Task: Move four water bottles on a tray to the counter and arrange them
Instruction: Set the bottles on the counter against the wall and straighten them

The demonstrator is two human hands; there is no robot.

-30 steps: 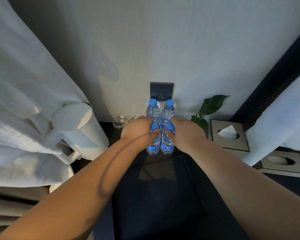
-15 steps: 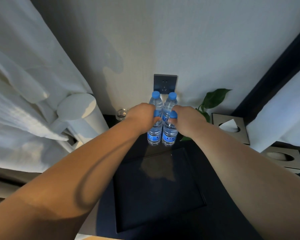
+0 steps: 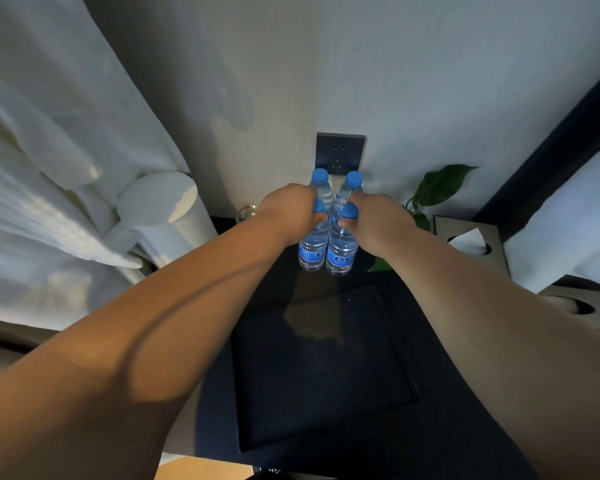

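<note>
Several clear water bottles with blue caps stand tightly together on the dark counter point(image 3: 440, 341) below a wall socket. My left hand point(image 3: 289, 213) grips the neck of the front left bottle point(image 3: 312, 247). My right hand point(image 3: 374, 225) grips the neck of the front right bottle point(image 3: 341, 252). Two more bottles stand right behind them, the rear left bottle point(image 3: 321, 187) and the rear right bottle point(image 3: 350, 188), mostly hidden by my hands. The dark square tray point(image 3: 322, 375) lies bare in front of the bottles, between my forearms.
A white kettle point(image 3: 163, 216) stands at the left under hanging white cloth. A small glass point(image 3: 244, 213) sits behind my left wrist. A green plant point(image 3: 437, 185) and two tissue boxes point(image 3: 471, 237) are at the right. The wall socket point(image 3: 340, 154) is just behind the bottles.
My hands have slid up from the bottle bodies to the necks near the caps. The view has shifted so more of the tray shows. The bottles stay in place.
</note>
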